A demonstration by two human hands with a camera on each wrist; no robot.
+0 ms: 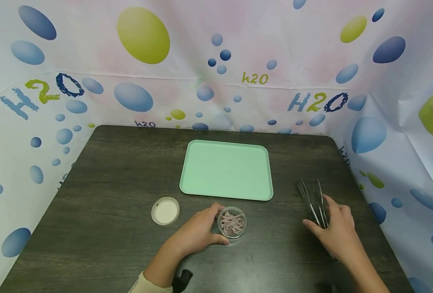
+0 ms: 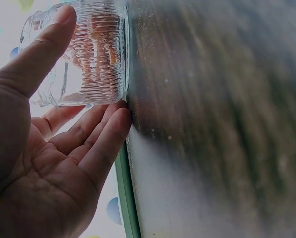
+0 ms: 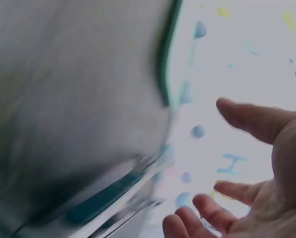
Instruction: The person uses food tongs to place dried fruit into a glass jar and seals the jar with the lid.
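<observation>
My left hand (image 1: 196, 232) holds a small glass jar (image 1: 232, 222) from its left side, thumb at the near side and fingers round the far side. Pale, pinkish strips (image 1: 232, 224) lie inside the jar. In the left wrist view the thumb (image 2: 43, 49) presses on the ribbed glass, and the fingertips reach along its lower side. At the right, my right hand (image 1: 339, 232) is spread over metal tongs (image 1: 320, 203) with slotted ends, which lie on the table. In the right wrist view nothing is between its fingers (image 3: 212, 213).
A light green tray (image 1: 226, 170) lies at the middle back of the dark wooden table (image 1: 110, 195). To the left of the jar is a round lid (image 1: 165, 211), lying flat. A patterned sheet (image 1: 238, 24) hangs behind and beside the table.
</observation>
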